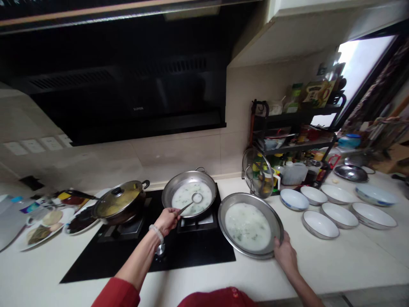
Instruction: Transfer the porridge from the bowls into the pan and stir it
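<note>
My left hand is closed round the handle of a metal ladle. The ladle's bowl rests at the surface of a white soup with green bits, inside a steel wok on the right burner. My right hand grips the right rim of a wide steel basin. That basin stands on the counter beside the stove and holds more of the white, green-flecked soup. My right thumb lies over the rim; the other fingers are partly hidden.
A lidded pan sits on the left burner of the black stove. Several white bowls stand at the right. A glass lid leans by the spice rack. Plates of food lie left. A range hood hangs above.
</note>
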Demonstrator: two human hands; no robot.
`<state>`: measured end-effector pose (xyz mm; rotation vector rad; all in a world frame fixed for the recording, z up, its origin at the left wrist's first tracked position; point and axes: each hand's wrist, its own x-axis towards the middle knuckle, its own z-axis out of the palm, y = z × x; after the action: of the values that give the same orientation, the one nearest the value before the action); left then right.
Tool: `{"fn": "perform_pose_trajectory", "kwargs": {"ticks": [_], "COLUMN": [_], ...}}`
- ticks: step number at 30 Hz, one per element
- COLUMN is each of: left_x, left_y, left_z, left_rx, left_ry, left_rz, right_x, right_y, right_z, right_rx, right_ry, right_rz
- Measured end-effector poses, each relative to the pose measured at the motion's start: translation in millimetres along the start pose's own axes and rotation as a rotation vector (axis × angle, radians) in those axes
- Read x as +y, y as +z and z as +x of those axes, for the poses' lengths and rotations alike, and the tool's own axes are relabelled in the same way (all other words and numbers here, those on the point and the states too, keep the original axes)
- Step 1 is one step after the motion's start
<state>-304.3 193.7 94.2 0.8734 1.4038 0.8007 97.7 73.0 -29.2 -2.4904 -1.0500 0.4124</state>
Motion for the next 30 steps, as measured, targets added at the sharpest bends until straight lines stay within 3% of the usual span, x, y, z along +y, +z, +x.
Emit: {"fn": "perform_pose_trajectory", "kwargs": {"ticks": [10,20,30], "left_x": [4.4,12.9,22.8], "left_y": [3.1,6.0,36.4], "left_z": [-6.6,-15.0,-38.4], "left_rx": [0.018,-0.047,-0.181], "left_ry": [-0.009,0.026,0.078], "left_rz": [-0.033,-0.053,-0.011], "right_x": [2.3,2.3,1.2], "right_y": [3.1,2.9,2.0], "right_z": [2.7,2.4,1.6], "right_rx": [-0.004,0.000,0.008], "right_ry": [0.006,-0.005,-0.014], "right_rz": [-0.008,0.007,-0.005]}}
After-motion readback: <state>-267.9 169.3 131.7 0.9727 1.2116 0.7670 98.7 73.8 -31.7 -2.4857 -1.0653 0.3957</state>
